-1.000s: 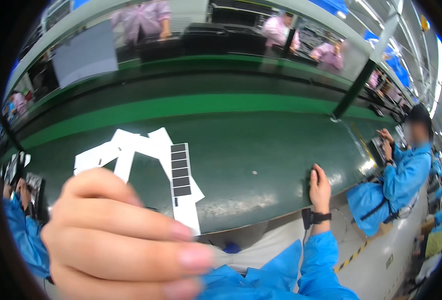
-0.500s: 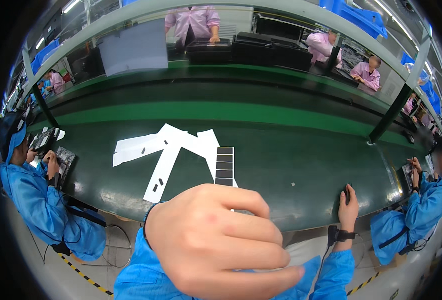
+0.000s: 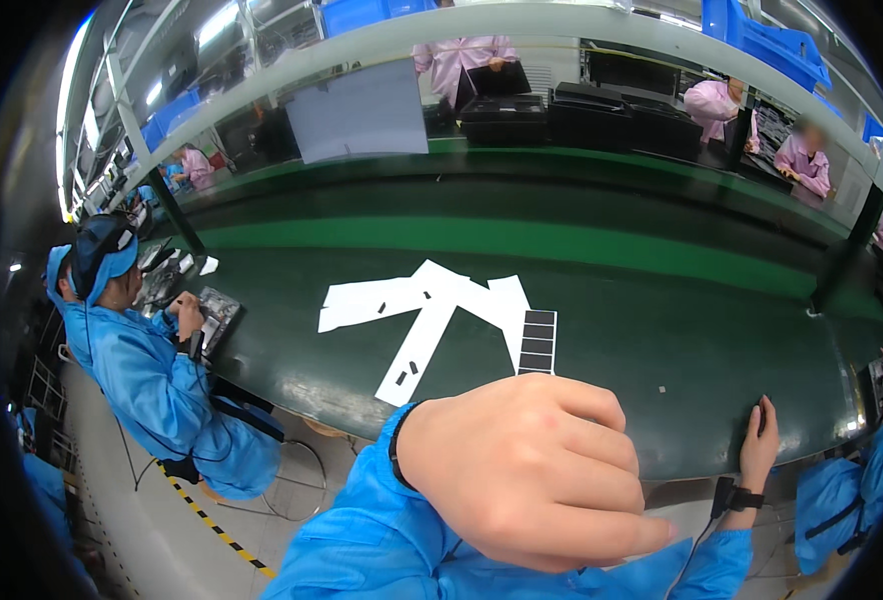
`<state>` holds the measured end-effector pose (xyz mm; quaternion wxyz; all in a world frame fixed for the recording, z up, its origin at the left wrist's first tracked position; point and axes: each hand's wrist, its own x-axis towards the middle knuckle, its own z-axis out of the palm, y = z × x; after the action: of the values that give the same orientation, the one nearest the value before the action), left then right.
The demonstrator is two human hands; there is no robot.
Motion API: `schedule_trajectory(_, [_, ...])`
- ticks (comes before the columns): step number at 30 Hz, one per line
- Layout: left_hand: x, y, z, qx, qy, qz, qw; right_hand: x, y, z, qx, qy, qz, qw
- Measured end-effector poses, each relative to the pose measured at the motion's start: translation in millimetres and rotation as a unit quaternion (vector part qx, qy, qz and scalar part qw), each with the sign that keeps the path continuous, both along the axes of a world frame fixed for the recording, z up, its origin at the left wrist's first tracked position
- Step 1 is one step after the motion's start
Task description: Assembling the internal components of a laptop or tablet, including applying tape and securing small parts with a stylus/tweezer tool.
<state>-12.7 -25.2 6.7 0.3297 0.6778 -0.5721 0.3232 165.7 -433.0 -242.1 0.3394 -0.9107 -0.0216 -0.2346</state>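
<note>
White strip (image 3: 540, 341) with a column of black rectangles, flat, just beyond left hand (image 3: 527, 472). White paper strips (image 3: 417, 352) overlap in a fan, beyond and left of the same hand; small black bits (image 3: 402, 378) on them. Left hand: fingers curled, tips turned away, cannot tell if anything's pinched. It hides the strip's near end. Right hand (image 3: 759, 450) grips a small dark piece (image 3: 761, 417) between thumb and fingers; mostly covered, shape unclear. Table (image 3: 627, 335) near edge passes under right wrist; open green surface between hands' far sides, one pale scrap (image 3: 662, 389) there.
</note>
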Motion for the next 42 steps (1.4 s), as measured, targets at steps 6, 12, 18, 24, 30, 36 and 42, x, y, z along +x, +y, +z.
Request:
schedule_trajectory(6, [1, -7, -5, -0.024, 0.015, -0.047, 0.999, 0, 0, 1, -0.010, -0.006, 0.004, 1.000])
schedule_trajectory(12, [-1, -8, 1, 0.036, 0.023, -0.109, 0.993, 1, -1, -2, -0.015, -0.002, 0.010, 1.000])
schedule_trajectory(18, [-1, -9, -7, 0.008, 0.025, -0.059, 0.998, 2, -3, -5, -0.001, -0.005, 0.014, 1.000])
schedule_trajectory(24, [1, -6, -10, 0.043, 0.028, -0.052, 0.997, 1, -3, -6, -0.008, -0.009, 0.014, 1.000])
schedule_trajectory(30, [6, -4, -3, 0.069, 0.056, -0.063, 0.994, 3, -1, -8, -0.022, -0.010, 0.009, 1.000])
schedule_trajectory(36, [9, -9, -3, 0.087, 0.060, -0.068, 0.992, 5, -7, -8, -0.017, -0.015, 0.010, 1.000])
schedule_trajectory(42, [17, -8, -3, 0.101, 0.034, -0.062, 0.992, -3, -2, 1, -0.034, -0.047, 0.004, 0.998])
